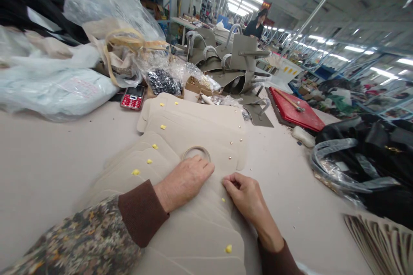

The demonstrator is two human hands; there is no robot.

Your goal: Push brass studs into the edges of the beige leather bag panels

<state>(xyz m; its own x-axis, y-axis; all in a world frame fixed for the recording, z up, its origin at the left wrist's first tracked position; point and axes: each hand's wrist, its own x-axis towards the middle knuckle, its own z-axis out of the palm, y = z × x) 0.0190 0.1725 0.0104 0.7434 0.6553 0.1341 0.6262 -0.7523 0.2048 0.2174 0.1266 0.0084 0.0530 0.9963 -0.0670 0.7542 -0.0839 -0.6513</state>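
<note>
A fanned stack of beige leather panels (pixel 193 133) lies on the table in front of me, dotted with small yellow bits and metal studs. My left hand (pixel 184 180) rests knuckles-up on the stack, fingers curled, beside a roll of tape (pixel 196 151). My right hand (pixel 247 195) lies on the panel edge with thumb and forefinger pinched together at a spot on the leather; what they pinch is too small to make out.
A red phone (pixel 133 96), plastic bags (pixel 54 86) and a bag of dark parts (pixel 162 80) sit at the back left. Grey bag pieces (pixel 237 58) pile up behind. A red board (pixel 295 111) with a hammer is right; black bags (pixel 364 154) far right. A person works in the distance.
</note>
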